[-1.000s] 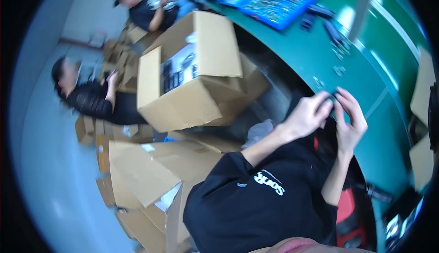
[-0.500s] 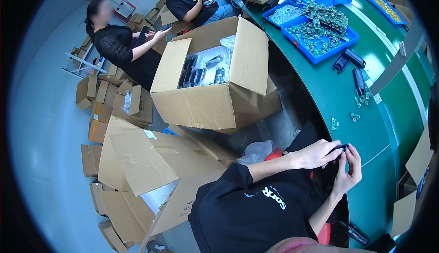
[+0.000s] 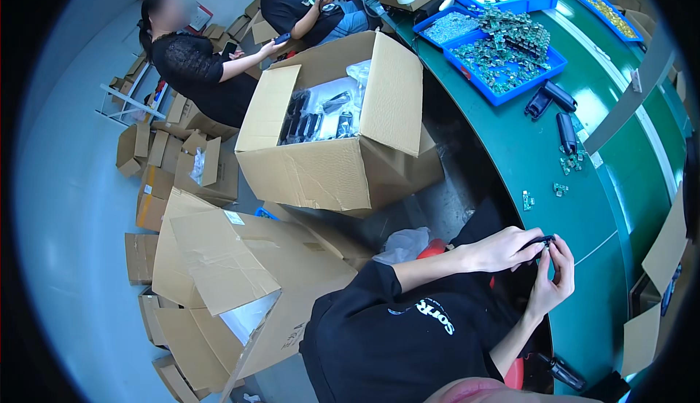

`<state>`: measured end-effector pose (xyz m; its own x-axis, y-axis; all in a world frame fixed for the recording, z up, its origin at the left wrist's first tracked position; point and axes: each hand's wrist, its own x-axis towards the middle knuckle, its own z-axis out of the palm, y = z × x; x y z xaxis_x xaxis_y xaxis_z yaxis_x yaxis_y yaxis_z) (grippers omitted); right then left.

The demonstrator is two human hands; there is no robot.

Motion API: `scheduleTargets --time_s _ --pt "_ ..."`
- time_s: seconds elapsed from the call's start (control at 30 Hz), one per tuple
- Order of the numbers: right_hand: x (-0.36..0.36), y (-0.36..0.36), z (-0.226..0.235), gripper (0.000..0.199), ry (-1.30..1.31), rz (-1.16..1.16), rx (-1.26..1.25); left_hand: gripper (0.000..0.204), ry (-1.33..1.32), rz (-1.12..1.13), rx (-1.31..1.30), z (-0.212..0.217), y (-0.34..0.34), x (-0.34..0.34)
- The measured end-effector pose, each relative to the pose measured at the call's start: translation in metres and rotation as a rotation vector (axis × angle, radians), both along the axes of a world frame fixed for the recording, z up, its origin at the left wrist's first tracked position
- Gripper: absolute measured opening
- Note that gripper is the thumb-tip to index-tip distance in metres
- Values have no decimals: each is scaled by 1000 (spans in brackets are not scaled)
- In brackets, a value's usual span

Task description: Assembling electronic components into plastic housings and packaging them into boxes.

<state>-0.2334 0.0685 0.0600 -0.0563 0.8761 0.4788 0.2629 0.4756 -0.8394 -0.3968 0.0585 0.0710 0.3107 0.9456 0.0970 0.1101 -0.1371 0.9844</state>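
Near the table's edge, both my hands meet on a small black plastic part (image 3: 540, 240). My left hand (image 3: 507, 248) is closed round its near end, hiding most of it. My right hand (image 3: 554, 275) pinches the far end between thumb and fingertips. Something tiny and pale shows beside the right fingertips, too small to name. On the green table (image 3: 576, 221), beyond my hands, lie small green circuit boards (image 3: 528, 200). Farther back are black plastic housings (image 3: 566, 133). Another black housing (image 3: 567, 374) lies by the table edge close to my body.
Blue trays (image 3: 503, 98) with heaped circuit boards stand at the far end of the table. To my left, an open carton (image 3: 306, 177) holds bagged black items. Another open carton (image 3: 240, 257) stands closer. Two people (image 3: 189, 75) are beyond them. A metal post (image 3: 634, 100) rises at the right.
The view has shifted slightly. Both hands stay on the black part, with only small finger movement. The standing person's outstretched hand with a phone has moved a little to the right.
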Motion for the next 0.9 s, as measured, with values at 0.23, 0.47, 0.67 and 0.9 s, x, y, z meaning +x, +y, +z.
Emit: scheduleTargets --time_s 0.23,0.47,0.67,0.9 --pt "5 -1 3 14 -61 -35 49 25 16 -17 6 4 1 4" --pt "-1 -1 -4 20 178 49 -121 25 -44 38 58 1 1 5" --pt "6 0 -7 33 361 226 -441 30 -137 72 -27 12 -3 3" --pt "2 7 -22 41 585 416 -529 34 -247 96 -81 8 -3 1"
